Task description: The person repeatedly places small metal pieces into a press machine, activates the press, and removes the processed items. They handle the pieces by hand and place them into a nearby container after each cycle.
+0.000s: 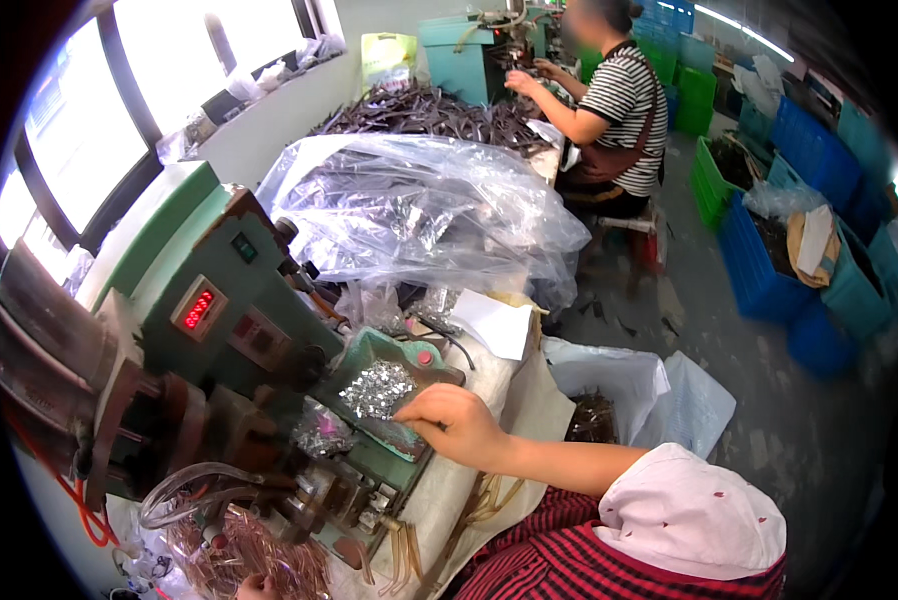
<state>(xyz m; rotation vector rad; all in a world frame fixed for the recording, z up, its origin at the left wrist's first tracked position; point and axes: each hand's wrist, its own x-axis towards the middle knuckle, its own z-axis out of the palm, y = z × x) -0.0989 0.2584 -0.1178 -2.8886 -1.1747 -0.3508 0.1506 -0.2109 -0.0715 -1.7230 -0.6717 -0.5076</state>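
Observation:
My right hand (454, 425) hovers at the near right edge of a green metal tray (416, 440), thumb and fingertips pressed together. Whatever may be between them is too small to make out. Many small shiny silver metal pieces (377, 388) are heaped in that tray. Only a bit of my left hand (257, 588) shows at the bottom edge, beside a bundle of thin copper-coloured strips (259, 550); its grip is hidden. Between the hands sits the metal work head (334, 492) of a green bench machine (194, 260).
Yellowish bent strips (401, 555) hang at the bench edge. Clear plastic sheeting (419, 210) covers a pile beyond the machine. An open white sack (609, 375) stands right of the bench. Farther off, a co-worker (619, 110) sits near dark strips (434, 115). Blue crates (759, 265) line the right.

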